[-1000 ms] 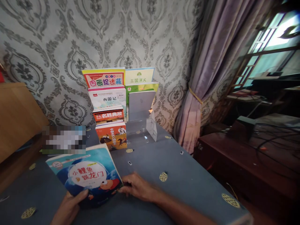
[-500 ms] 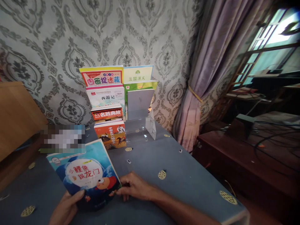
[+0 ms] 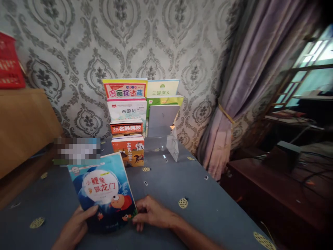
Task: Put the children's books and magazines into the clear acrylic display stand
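A blue picture book (image 3: 109, 187) with a red fish on its cover is held up, tilted, over the table. My left hand (image 3: 79, 220) grips its lower left edge, thumb on the front cover. At the lower right edge, my right hand (image 3: 151, 213) pinches the book between thumb and fingers. Behind it stands a clear tiered book rack (image 3: 173, 144). Its left column holds several books, among them an orange book (image 3: 132, 151) lowest and a yellow-and-red book (image 3: 126, 89) highest. On its right side are a grey book (image 3: 162, 119), a green book (image 3: 166, 100) and a pale book (image 3: 162, 88).
The table (image 3: 166, 222) has a dark blue cloth with pineapple prints. A blurred-out patch (image 3: 78, 151) lies at the back left. Beyond it are a wooden cabinet (image 3: 26, 118) and a red basket (image 3: 10, 62). A purple curtain (image 3: 234, 93) and a dark red desk (image 3: 260, 187) are at right.
The view has turned left, so things sit further right and the red basket shows at the left edge. Both hands keep their hold on the blue book.
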`<state>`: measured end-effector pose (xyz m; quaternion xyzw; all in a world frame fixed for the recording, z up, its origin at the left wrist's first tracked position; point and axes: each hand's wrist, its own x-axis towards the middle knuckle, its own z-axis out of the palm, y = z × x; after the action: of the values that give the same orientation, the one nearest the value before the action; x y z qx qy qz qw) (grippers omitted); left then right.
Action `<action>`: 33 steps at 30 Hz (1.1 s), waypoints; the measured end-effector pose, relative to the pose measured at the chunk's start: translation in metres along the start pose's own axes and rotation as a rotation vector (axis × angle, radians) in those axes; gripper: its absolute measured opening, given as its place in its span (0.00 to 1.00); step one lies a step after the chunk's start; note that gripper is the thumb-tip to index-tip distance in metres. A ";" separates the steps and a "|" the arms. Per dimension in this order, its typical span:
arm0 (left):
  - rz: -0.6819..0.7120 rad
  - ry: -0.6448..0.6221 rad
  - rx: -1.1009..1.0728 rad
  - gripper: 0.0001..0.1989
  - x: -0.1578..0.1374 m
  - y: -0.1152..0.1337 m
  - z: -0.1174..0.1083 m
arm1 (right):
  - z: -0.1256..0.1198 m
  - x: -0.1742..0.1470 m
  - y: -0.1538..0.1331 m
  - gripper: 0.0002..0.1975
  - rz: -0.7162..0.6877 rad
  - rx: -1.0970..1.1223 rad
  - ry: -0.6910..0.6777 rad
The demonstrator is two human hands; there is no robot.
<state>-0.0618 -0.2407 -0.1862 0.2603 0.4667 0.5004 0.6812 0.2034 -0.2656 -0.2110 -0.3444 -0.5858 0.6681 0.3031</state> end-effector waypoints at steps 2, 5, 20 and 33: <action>0.018 -0.020 0.015 0.47 -0.004 0.001 0.005 | 0.000 0.000 -0.001 0.26 0.008 -0.023 -0.002; -0.008 -0.085 0.037 0.47 -0.006 0.005 0.007 | 0.000 -0.001 -0.002 0.24 0.019 -0.062 -0.016; 0.009 -0.167 0.021 0.41 -0.010 0.012 0.011 | -0.001 0.000 -0.003 0.28 0.072 -0.047 -0.011; 0.251 -0.333 0.172 0.36 0.001 0.013 -0.001 | -0.008 0.000 -0.009 0.22 -0.148 -0.466 0.115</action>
<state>-0.0686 -0.2351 -0.1769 0.4525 0.3526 0.4896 0.6567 0.2104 -0.2597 -0.2029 -0.3987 -0.7294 0.4702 0.2963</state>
